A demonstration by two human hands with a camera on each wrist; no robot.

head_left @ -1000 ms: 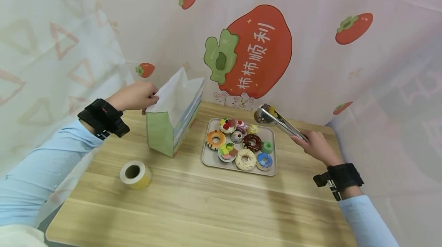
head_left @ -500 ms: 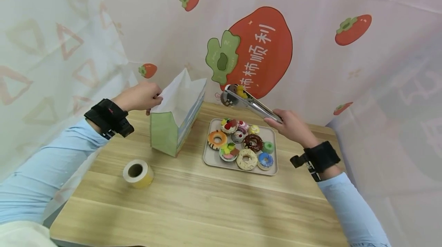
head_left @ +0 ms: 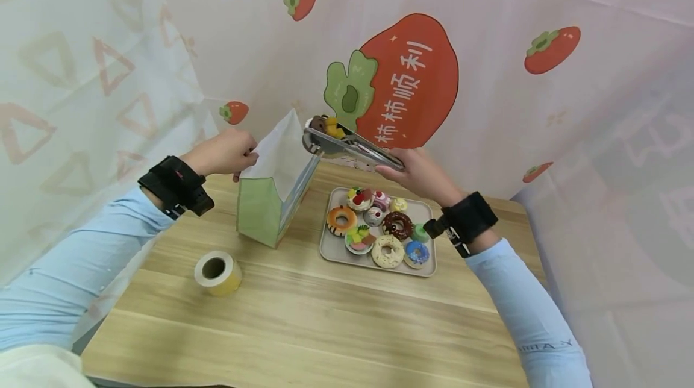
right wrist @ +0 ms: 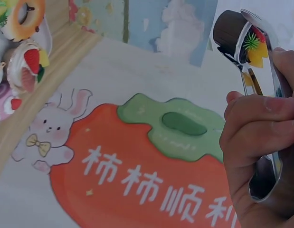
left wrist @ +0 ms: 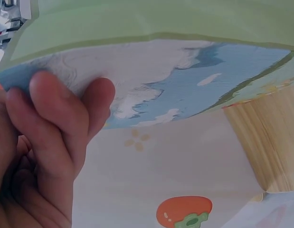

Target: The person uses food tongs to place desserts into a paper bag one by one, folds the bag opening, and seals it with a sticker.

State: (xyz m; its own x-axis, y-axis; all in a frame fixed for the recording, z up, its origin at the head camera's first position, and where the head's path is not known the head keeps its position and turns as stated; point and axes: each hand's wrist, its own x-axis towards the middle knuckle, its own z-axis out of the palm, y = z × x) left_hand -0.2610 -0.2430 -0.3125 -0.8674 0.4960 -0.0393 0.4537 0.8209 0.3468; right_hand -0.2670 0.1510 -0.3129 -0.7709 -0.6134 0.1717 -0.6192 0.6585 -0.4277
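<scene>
My left hand (head_left: 228,153) pinches the upper left edge of a paper bag (head_left: 259,207), green on its side with a blue-and-white landscape print; the bag stands upright with its mouth open. In the left wrist view, curled fingers (left wrist: 56,104) lie against the printed paper. My right hand (head_left: 414,171) grips metal tongs (head_left: 360,150) by the handle end. Between the tongs' tips is a small chocolate cake (right wrist: 230,33) with fruit on top, held up at the bag's right rim, overlapping it in the head view.
A tray (head_left: 328,252) of toy donuts and cakes sits on the wooden table (head_left: 325,328), right of the bag. A roll of yellow-sided labels or tape (head_left: 219,273) stands at the front left. A printed cloth (head_left: 488,105) hangs behind the table.
My right hand has carried the tongs and the cake leftward and upward, from beyond the tray's right side to the bag's mouth. The left hand keeps its hold on the bag.
</scene>
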